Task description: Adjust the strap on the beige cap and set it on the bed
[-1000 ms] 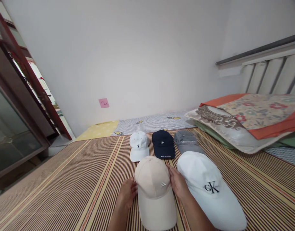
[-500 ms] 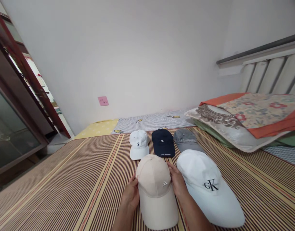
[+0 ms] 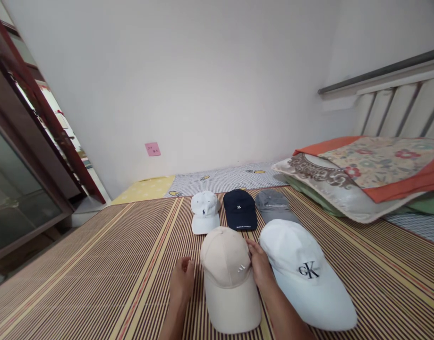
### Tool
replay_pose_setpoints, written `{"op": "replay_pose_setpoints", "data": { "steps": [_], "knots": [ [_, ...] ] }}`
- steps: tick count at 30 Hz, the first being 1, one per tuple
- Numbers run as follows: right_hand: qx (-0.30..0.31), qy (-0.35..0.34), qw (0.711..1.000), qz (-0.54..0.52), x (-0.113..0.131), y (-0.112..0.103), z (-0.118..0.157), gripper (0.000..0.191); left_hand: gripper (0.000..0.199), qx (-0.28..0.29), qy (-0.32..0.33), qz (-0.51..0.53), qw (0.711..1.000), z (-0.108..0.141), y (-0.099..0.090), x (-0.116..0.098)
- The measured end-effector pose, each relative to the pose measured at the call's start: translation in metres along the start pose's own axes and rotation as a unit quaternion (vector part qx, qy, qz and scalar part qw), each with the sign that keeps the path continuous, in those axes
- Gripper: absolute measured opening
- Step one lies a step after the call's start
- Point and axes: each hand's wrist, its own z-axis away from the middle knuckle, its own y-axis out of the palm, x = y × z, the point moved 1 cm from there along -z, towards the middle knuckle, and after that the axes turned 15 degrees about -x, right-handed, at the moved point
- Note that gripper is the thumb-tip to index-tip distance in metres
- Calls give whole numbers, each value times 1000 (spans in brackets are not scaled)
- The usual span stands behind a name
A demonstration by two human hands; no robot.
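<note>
A beige baseball cap (image 3: 225,259) with a small stripe logo lies nearest me on the striped mat, its brim toward me. My right hand (image 3: 262,264) is at the cap's right side, its fingers against the crown and partly hidden. Off to the left, my left hand (image 3: 181,278) is apart from the cap, its fingers loosely curled and holding nothing. A white cap with black CK letters (image 3: 305,269) lies just right of my right hand. Behind them are a small white cap (image 3: 205,212), a navy cap (image 3: 240,210) and a grey cap (image 3: 273,205).
The striped mat (image 3: 96,269) covers the bed surface. Stacked pillows (image 3: 344,184) lie at the back right beside a radiator (image 3: 397,106). A checked cloth (image 3: 224,179) runs along the wall. A pink note (image 3: 152,149) is on the wall; a glass-panelled door (image 3: 18,198) stands at left.
My left hand has let go of the beige cap and moved a little left. My right hand stays at the cap's side, and the caps lie almost as before.
</note>
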Motion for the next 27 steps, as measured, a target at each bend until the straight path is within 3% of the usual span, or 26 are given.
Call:
{"op": "replay_pose_setpoints", "data": {
  "steps": [4, 6, 9, 11, 14, 20, 24, 27],
  "knots": [
    [9, -15, 1000, 25, -2, -2, 0, 26, 25, -46, 135, -101, 985, 15, -53, 1],
    [11, -25, 999, 35, -1, -4, 2, 26, 36, -40, 254, -245, 935, 23, -86, 18],
    [12, -56, 997, 46, 3, -8, 10, 30, 51, -45, 279, -348, 894, 33, -128, 53],
    [11, -87, 995, 51, 7, -10, 18, 34, 52, -63, 310, -353, 880, 41, -140, 71],
    [11, -132, 989, 61, 14, -11, 32, 44, 53, -88, 340, -347, 870, 55, -139, 80],
    [6, -210, 972, 100, 18, -17, 58, 66, 54, -98, 335, -360, 865, 66, -129, 66],
    [-14, -236, 962, 135, 15, -34, 69, 80, 59, -113, 354, -490, 789, 69, -128, 65],
    [-17, -246, 955, 167, 11, -49, 77, 81, 59, -117, 383, -546, 736, 71, -126, 66]
  ]
}}
